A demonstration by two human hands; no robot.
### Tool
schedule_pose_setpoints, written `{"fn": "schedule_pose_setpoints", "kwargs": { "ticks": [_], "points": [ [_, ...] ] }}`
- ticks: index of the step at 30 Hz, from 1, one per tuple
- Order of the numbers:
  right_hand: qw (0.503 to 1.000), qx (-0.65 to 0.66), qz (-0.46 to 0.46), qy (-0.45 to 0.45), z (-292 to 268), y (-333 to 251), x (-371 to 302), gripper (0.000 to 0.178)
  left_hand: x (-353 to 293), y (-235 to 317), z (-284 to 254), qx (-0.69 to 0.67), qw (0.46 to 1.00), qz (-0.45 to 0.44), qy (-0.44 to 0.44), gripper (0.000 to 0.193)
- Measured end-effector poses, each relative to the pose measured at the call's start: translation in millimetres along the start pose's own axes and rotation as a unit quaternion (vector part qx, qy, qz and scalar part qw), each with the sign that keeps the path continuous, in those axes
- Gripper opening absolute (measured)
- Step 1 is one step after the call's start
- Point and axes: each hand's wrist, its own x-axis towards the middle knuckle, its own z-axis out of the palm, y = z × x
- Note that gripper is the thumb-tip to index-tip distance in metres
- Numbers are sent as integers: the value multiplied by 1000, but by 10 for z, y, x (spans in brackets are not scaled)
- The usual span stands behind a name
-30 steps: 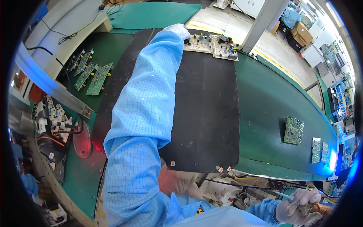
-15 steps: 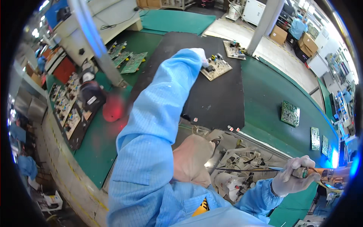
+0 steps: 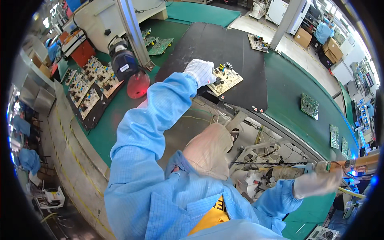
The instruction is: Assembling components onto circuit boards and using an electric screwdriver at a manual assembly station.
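Note:
My left hand (image 3: 200, 73), in a white glove, grips the left edge of a pale circuit board (image 3: 229, 81) carrying black and yellow components. The board lies on a black mat (image 3: 236, 50), near its front edge. At the lower right, my gloved right hand (image 3: 318, 185) is smeared by motion, so its fingers cannot be read. It is just below the round end of an orange-brown cylindrical device (image 3: 362, 165). A second pale circuit board (image 3: 258, 43) rests at the mat's far right corner.
Green circuit boards (image 3: 310, 106) lie on the green surface (image 3: 286, 94) at right; others (image 3: 161, 46) are beyond the metal post (image 3: 134, 34). Populated boards (image 3: 89, 102) fill a dark tray at left, near a red-lit lamp (image 3: 138, 85). Cables and machine parts (image 3: 260, 176) show below the edge.
My left hand and the board have come nearer across the mat, toward its front edge. My right hand has dropped away from the cylindrical device's end, where its fingers were before. The view has shifted.

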Motion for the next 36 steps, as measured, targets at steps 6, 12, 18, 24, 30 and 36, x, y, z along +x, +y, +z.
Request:
{"fn": "schedule_pose_setpoints", "kwargs": {
  "ticks": [6, 12, 18, 24, 30, 36],
  "points": [
    [792, 410, 353, -282, -39, -924, -660, 30, -410, 94, -88, -27, 999, -22, 5, 33],
    [368, 530, 528, -552, 753, -2036, -1120, 53, -627, 220, -20, -58, 997, -1, 60, 32],
    [316, 565, 543, -534, 798, -2149, -1096, 39, -990, 226, 68, -171, 973, 6, 158, 36],
    [627, 623, 143, -446, 604, -2313, -1326, 28, -1716, 20, 506, -770, 624, -100, 84, 53],
    [308, 575, 253, -715, 339, -2491, -1120, 48, -2323, -86, 249, -805, 563, -152, 111, 32],
    [231, 555, 278, -749, 287, -2514, -1460, 43, -2666, -514, -53, -785, 556, -195, 190, 41]
  ]
}}
